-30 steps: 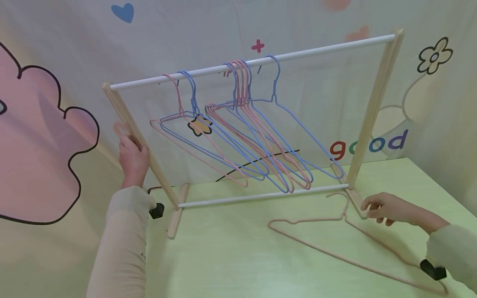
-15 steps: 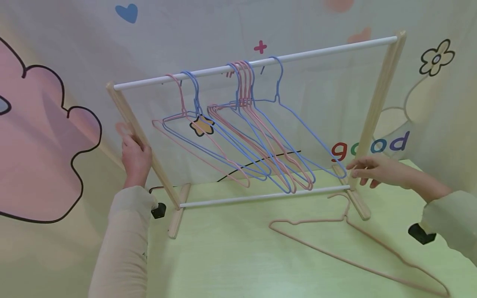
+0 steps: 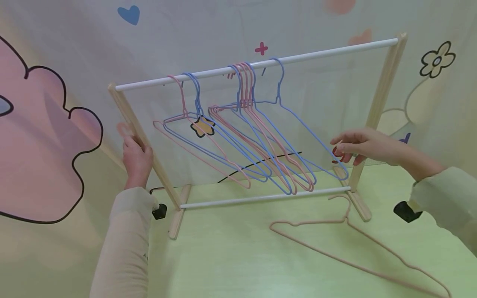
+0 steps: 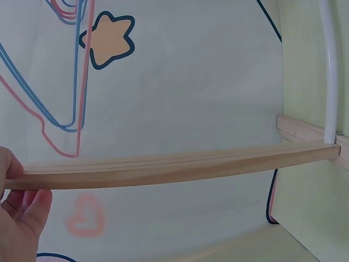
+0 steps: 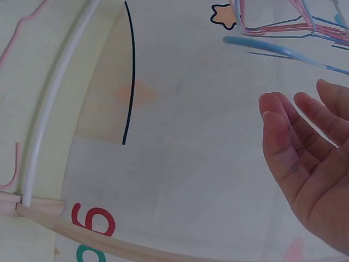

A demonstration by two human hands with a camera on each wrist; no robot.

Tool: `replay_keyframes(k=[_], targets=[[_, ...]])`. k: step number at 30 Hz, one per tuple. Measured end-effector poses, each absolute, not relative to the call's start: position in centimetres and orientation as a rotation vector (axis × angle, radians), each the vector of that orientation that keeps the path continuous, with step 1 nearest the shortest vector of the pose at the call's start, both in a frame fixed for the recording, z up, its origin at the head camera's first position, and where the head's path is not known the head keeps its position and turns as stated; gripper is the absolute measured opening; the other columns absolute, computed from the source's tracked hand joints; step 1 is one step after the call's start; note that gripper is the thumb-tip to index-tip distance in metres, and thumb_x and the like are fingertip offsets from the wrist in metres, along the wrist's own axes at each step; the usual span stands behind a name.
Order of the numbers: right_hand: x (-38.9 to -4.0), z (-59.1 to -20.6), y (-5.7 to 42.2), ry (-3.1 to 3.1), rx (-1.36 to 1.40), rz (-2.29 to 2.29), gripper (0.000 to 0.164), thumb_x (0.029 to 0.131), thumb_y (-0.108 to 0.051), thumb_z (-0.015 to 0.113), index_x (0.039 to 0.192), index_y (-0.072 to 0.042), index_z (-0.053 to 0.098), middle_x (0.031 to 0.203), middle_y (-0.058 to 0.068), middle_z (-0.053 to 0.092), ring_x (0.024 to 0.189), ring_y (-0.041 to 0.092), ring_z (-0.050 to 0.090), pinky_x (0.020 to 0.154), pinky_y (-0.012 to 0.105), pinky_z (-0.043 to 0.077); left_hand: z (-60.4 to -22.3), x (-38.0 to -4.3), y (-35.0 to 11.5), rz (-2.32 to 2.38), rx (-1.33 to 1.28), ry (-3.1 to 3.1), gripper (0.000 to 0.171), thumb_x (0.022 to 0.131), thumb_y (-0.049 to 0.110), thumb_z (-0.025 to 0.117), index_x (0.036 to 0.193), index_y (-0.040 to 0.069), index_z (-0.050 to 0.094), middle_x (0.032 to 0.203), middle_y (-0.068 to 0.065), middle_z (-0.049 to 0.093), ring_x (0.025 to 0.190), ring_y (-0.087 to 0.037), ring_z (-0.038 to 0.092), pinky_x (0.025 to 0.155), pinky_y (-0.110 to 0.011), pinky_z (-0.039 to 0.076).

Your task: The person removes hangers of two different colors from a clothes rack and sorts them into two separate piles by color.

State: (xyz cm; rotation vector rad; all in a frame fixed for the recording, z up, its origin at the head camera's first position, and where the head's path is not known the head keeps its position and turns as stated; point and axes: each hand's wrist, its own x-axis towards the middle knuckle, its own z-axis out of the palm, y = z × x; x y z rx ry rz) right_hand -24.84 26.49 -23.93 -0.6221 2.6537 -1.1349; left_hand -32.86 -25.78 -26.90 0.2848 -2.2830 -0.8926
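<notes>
A small clothes rack has wooden posts and a white top rod (image 3: 335, 51), from which several pink and blue wire hangers hang. My left hand (image 3: 138, 163) grips the rack's left post (image 3: 162, 178); in the left wrist view its thumb and fingers (image 4: 37, 213) lie on either side of the wood. In front of the right post, my right hand (image 3: 376, 147) is raised with loosely bent fingers and holds nothing. Its fingertips are close to the lower right corner of the rightmost blue hanger (image 3: 278, 91); contact cannot be told. A pink hanger (image 3: 320, 222) lies flat on the table.
The rack's lower white rod (image 3: 231, 201) runs just above the pale green table (image 3: 223, 256). Its wooden feet (image 3: 360, 206) stand at both ends. Behind hangs a printed cloth backdrop (image 3: 316, 16) with a star, a flower and letters.
My right hand has risen from beside the rack's right foot, moving up and left to the blue hanger's corner. The left hand keeps its grip on the post. The hangers look unchanged.
</notes>
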Motion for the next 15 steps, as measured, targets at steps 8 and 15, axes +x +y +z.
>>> replay_keyframes(k=[8, 15], targets=[[-25.7, -22.2, 24.5, 2.604, -0.593, -1.185, 0.047, 0.09, -0.022, 0.047, 0.128, 0.004, 0.036, 0.083, 0.006, 0.059, 0.074, 0.02, 0.059, 0.066, 0.031, 0.051, -26.8, -32.8, -25.8, -0.894, 0.273, -2.293, 0.031, 0.085, 0.014, 0.043, 0.112, -0.001, 0.035, 0.109, -0.023, 0.045, 0.096, -0.04, 0.047, 0.086, -0.048, 0.037], [-26.5, -21.7, 23.2, 2.66, -0.591, -1.12, 0.046, 0.088, -0.024, 0.052, 0.126, -0.001, 0.041, 0.081, 0.007, 0.057, 0.065, 0.021, 0.058, 0.059, 0.032, 0.05, -26.8, -32.8, -25.9, -0.896, 0.287, -2.325, 0.032, 0.087, 0.016, 0.042, 0.113, 0.0, 0.034, 0.114, -0.023, 0.044, 0.1, -0.04, 0.047, 0.087, -0.048, 0.038]])
